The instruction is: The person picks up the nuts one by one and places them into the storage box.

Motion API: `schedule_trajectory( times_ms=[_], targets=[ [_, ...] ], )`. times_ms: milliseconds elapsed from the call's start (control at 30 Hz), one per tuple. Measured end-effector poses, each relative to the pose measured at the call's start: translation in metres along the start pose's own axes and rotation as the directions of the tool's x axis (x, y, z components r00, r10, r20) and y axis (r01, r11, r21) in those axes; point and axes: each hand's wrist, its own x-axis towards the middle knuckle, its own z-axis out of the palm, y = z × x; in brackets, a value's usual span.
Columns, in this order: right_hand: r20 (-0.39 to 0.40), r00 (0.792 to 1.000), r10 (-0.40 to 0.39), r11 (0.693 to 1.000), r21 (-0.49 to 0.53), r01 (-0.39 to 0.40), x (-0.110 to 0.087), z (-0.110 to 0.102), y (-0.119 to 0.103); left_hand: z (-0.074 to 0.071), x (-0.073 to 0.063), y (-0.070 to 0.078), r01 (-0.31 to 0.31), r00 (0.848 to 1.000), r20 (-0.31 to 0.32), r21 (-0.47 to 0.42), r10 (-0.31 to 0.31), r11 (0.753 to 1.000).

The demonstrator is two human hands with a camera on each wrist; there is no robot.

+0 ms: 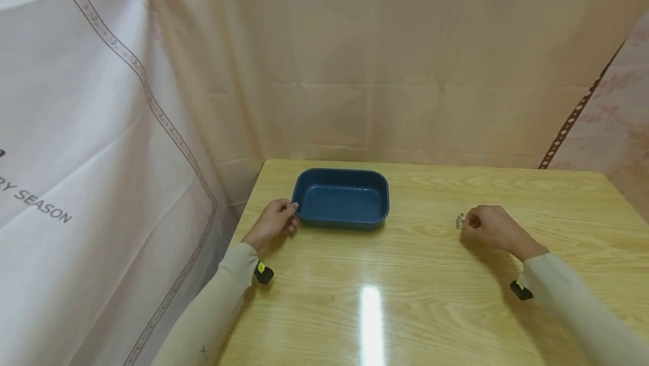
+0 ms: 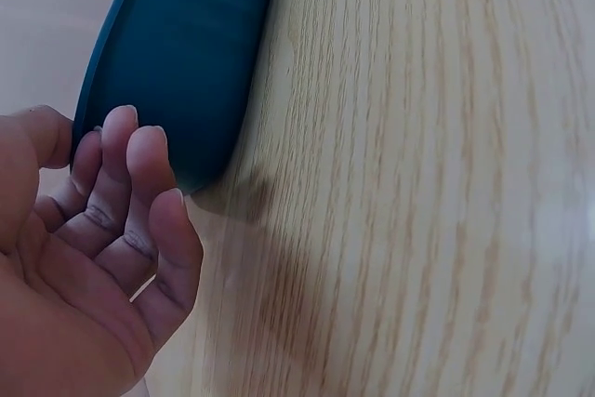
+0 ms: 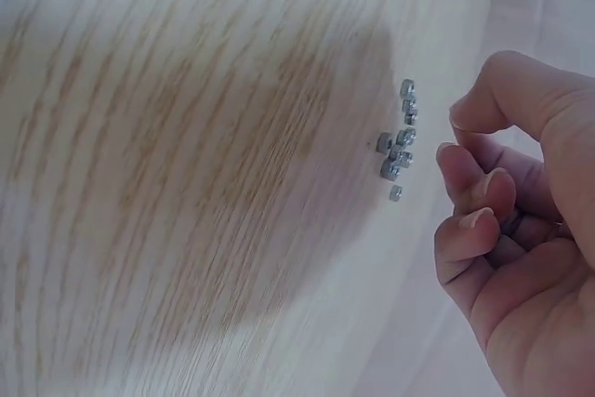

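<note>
A dark blue rectangular tray [image 1: 339,173] stands empty at the back left of the wooden table [image 1: 405,298]. My left hand [image 1: 276,221] is at the tray's left end. In the left wrist view its loosely curled fingers [image 2: 125,174] lie against the tray's outer wall [image 2: 186,44]. A small cluster of several metal nuts [image 1: 459,221] lies on the table to the right. My right hand [image 1: 494,230] rests just right of them with its fingers curled in. The right wrist view shows the nuts [image 3: 398,151] a short gap from the fingertips [image 3: 465,160], with nothing seen in the hand.
Beige and white curtains [image 1: 355,73] close in the table at the back and left. The table's left edge [image 1: 238,231] runs right beside my left hand. A black wrist-worn camera [image 1: 263,273] sits under each forearm.
</note>
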Motion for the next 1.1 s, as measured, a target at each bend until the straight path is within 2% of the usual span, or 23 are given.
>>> schedule_trajectory(
  times_ms=[133,267,500,867,1100],
  targets=[
    [-0.038,0.999,0.026,0.998,0.055,-0.024,-0.003,-0.001,-0.007,-0.001,-0.001,0.000,0.002,1.000,0.005,0.005,-0.002,1.000],
    [-0.042,0.998,0.050,0.994,0.097,-0.046,-0.004,-0.002,-0.016,-0.001,-0.004,0.000,0.003,1.000,0.013,0.003,-0.003,1.000],
    [-0.066,0.996,0.054,0.996,0.072,-0.050,-0.001,-0.005,-0.021,-0.001,-0.004,-0.001,-0.007,1.000,0.011,-0.007,0.007,1.000],
    [-0.060,0.997,0.056,0.994,0.094,-0.050,-0.002,-0.003,-0.016,0.001,-0.007,-0.003,-0.002,1.000,0.023,-0.020,0.002,1.000],
    [-0.094,0.995,0.021,0.996,0.084,-0.013,-0.001,-0.001,-0.015,0.001,-0.007,-0.002,-0.010,0.999,0.042,-0.036,0.011,0.999]
  ],
)
